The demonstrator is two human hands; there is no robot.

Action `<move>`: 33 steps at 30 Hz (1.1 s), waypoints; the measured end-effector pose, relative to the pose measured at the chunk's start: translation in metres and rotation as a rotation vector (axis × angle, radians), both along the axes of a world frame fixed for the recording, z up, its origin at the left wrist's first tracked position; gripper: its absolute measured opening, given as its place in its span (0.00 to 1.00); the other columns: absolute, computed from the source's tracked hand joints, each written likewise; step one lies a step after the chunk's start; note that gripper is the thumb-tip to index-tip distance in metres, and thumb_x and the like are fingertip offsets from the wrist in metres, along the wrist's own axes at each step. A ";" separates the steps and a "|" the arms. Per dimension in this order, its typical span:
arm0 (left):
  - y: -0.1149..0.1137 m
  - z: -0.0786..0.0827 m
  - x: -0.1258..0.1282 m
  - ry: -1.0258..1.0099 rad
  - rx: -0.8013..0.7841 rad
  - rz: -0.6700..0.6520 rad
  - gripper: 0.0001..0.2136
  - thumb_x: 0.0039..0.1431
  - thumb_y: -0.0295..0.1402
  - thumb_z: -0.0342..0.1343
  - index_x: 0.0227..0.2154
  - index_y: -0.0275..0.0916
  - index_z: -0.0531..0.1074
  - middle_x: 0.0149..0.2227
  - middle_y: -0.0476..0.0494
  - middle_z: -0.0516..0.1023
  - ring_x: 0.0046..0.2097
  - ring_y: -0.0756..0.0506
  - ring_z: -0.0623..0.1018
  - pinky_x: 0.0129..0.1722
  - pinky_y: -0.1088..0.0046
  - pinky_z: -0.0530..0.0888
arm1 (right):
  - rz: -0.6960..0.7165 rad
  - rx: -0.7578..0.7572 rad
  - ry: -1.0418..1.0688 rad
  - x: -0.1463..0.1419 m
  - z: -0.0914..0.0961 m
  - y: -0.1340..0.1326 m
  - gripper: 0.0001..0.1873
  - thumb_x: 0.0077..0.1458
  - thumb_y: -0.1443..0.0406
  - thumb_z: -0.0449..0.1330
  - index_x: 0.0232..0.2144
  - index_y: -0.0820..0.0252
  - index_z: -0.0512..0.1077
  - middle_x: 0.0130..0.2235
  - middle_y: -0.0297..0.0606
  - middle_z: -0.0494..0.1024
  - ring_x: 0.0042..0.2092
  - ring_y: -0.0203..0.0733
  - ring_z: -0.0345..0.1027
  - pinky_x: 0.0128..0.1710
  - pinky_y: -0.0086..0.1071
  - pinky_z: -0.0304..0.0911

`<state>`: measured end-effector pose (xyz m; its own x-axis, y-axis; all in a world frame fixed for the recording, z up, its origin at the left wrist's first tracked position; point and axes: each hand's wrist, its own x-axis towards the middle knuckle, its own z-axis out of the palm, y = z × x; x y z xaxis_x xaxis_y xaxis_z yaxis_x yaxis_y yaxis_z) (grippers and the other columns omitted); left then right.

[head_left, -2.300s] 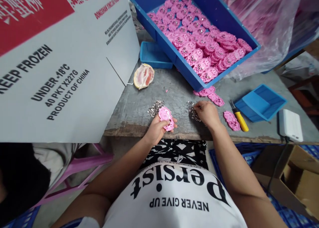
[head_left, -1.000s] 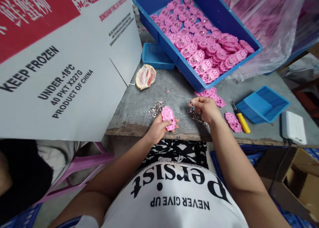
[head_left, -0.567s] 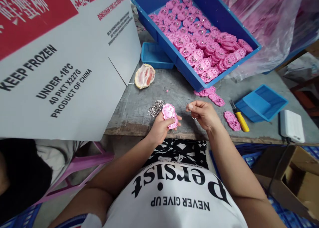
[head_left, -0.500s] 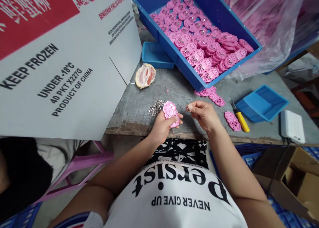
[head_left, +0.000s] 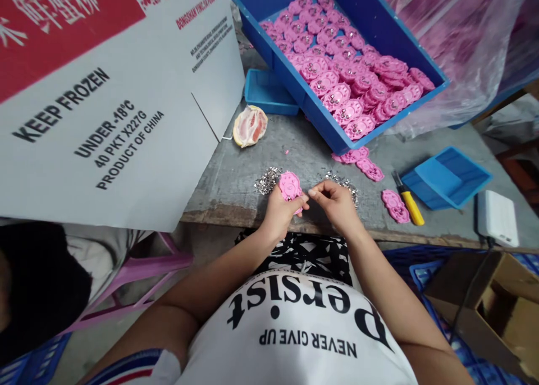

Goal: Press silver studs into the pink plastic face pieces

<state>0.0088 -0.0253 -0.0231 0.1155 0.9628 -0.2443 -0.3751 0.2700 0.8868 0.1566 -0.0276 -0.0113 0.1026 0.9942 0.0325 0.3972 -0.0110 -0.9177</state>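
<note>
A pink plastic piece (head_left: 289, 185) with a scalloped rim is gripped in my left hand (head_left: 281, 210), thumb across its lower part. Close to its right side, my right hand (head_left: 334, 202) pinches with thumb and forefinger; whatever is between the tips is too small to make out. A pile of small shiny metal pieces (head_left: 268, 181) lies just left of my left hand. Behind and beside my right hand spreads a second pile of metal bits (head_left: 346, 184), partly hidden by the fingers.
A big blue bin (head_left: 345, 143) full of pink pieces stands at the back. Around the table are a cut citrus fruit (head_left: 250, 126), a small blue tray (head_left: 269, 93), loose pink pieces (head_left: 394, 206), a yellow-handled tool (head_left: 411, 207), a blue box (head_left: 447, 177), a white device (head_left: 497, 219) and a large carton (head_left: 138, 149).
My right hand has moved left, away from the metal bits and up close to the pink piece, uncovering more of the right pile. My left hand still holds the piece.
</note>
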 end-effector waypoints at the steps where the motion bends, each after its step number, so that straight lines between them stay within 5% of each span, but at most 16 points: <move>1: -0.001 -0.003 -0.003 0.006 -0.022 -0.008 0.18 0.43 0.31 0.69 0.36 0.39 0.67 0.29 0.50 0.75 0.26 0.49 0.76 0.20 0.76 0.66 | -0.028 0.006 -0.055 0.004 -0.005 0.001 0.16 0.50 0.51 0.63 0.24 0.57 0.73 0.25 0.33 0.73 0.30 0.38 0.62 0.32 0.32 0.56; 7: -0.001 -0.013 -0.029 0.020 -0.060 0.011 0.18 0.43 0.33 0.68 0.35 0.38 0.68 0.30 0.48 0.77 0.27 0.49 0.77 0.20 0.76 0.67 | -0.105 -0.009 -0.115 0.028 -0.021 0.009 0.13 0.50 0.54 0.61 0.24 0.57 0.72 0.25 0.32 0.74 0.29 0.39 0.63 0.34 0.33 0.56; 14: -0.003 -0.014 -0.036 0.056 -0.056 -0.031 0.19 0.43 0.33 0.69 0.37 0.37 0.68 0.31 0.47 0.78 0.27 0.48 0.77 0.21 0.75 0.68 | -0.072 -0.018 0.354 0.027 -0.022 -0.001 0.12 0.44 0.56 0.70 0.27 0.57 0.76 0.25 0.30 0.74 0.26 0.34 0.58 0.28 0.30 0.54; 18: -0.006 -0.008 -0.029 0.027 -0.066 -0.073 0.19 0.44 0.34 0.69 0.38 0.37 0.68 0.32 0.46 0.79 0.27 0.48 0.78 0.22 0.75 0.69 | -0.031 0.001 0.448 0.021 -0.019 -0.009 0.12 0.43 0.57 0.73 0.27 0.56 0.77 0.29 0.32 0.78 0.29 0.35 0.64 0.31 0.30 0.59; 24: -0.010 0.008 -0.013 -0.001 -0.003 -0.110 0.17 0.47 0.33 0.67 0.38 0.38 0.69 0.33 0.46 0.79 0.28 0.49 0.77 0.24 0.75 0.69 | 0.028 0.069 0.377 0.013 -0.010 -0.018 0.07 0.47 0.60 0.72 0.28 0.54 0.79 0.32 0.34 0.81 0.36 0.39 0.72 0.40 0.34 0.67; 33: -0.011 0.007 0.001 0.075 0.076 -0.043 0.17 0.47 0.27 0.64 0.40 0.39 0.67 0.32 0.50 0.78 0.29 0.50 0.77 0.24 0.77 0.70 | -0.134 0.151 0.108 0.001 -0.005 -0.026 0.07 0.49 0.61 0.69 0.32 0.55 0.80 0.29 0.32 0.81 0.28 0.37 0.68 0.30 0.32 0.64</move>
